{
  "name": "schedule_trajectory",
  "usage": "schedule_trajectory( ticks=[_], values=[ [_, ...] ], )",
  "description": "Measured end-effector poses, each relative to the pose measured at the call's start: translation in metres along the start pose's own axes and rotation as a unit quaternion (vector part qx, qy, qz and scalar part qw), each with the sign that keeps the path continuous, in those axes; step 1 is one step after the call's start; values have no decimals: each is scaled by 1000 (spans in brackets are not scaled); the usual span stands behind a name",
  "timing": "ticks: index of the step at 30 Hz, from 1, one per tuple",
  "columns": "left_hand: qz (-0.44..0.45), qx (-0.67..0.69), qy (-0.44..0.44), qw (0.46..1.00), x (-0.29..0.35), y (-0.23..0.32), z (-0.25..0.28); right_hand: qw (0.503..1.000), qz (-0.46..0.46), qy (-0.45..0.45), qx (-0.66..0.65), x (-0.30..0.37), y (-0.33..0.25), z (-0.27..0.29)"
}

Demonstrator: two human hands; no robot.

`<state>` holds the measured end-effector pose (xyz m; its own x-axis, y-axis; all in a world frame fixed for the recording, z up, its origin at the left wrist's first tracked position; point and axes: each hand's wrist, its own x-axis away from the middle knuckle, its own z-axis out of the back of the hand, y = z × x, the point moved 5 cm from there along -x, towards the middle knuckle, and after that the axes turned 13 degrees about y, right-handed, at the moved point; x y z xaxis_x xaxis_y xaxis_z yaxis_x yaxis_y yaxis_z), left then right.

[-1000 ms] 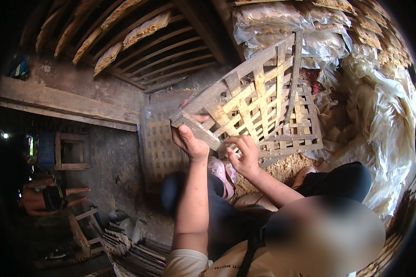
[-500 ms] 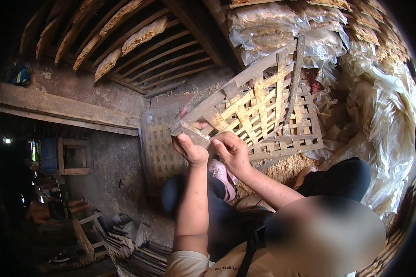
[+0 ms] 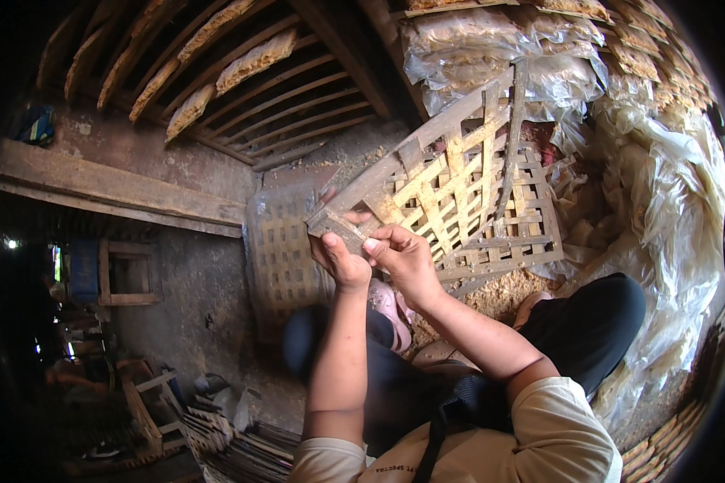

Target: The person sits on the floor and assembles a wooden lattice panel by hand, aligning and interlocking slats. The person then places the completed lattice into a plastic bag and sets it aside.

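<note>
A woven bamboo tray (image 3: 457, 153) with a wooden frame stands tilted before me, coated with yellowish residue on its slats. My left hand (image 3: 343, 262) is wrapped round its near left corner, thumb up along the frame and fingers behind it. Just right of that, my right hand (image 3: 403, 256) is closed with thumb and forefinger pinching at the edge of the same corner; whether a small scrap sits between them is hidden. Another bamboo lattice tray (image 3: 542, 233) lies behind and beneath the first.
Left of my hands a lattice tray under clear plastic (image 3: 282, 245) rests on the floor. Plastic-wrapped slabs (image 3: 499, 48) are stacked at the far right, above crumpled plastic sheets (image 3: 660, 209). Crumbs (image 3: 491, 304) cover the floor near my feet. A slatted wooden rack (image 3: 298, 101) stands far left.
The tray's near corner and my left hand have shifted slightly right. My right hand stays at the corner, its pinch a little higher.
</note>
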<state>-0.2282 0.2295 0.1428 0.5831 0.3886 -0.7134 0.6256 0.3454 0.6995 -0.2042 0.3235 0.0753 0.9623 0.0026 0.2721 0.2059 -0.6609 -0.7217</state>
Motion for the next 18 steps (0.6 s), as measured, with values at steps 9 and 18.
schedule_trajectory(
  ticks=[9,18],
  values=[
    [-8,0,-12,1000,0,10,-8,990,-70,69,-97,16,-8,8],
    [133,77,4,988,8,-4,-6,871,428,37,240,30,-47,-10]
  ],
)
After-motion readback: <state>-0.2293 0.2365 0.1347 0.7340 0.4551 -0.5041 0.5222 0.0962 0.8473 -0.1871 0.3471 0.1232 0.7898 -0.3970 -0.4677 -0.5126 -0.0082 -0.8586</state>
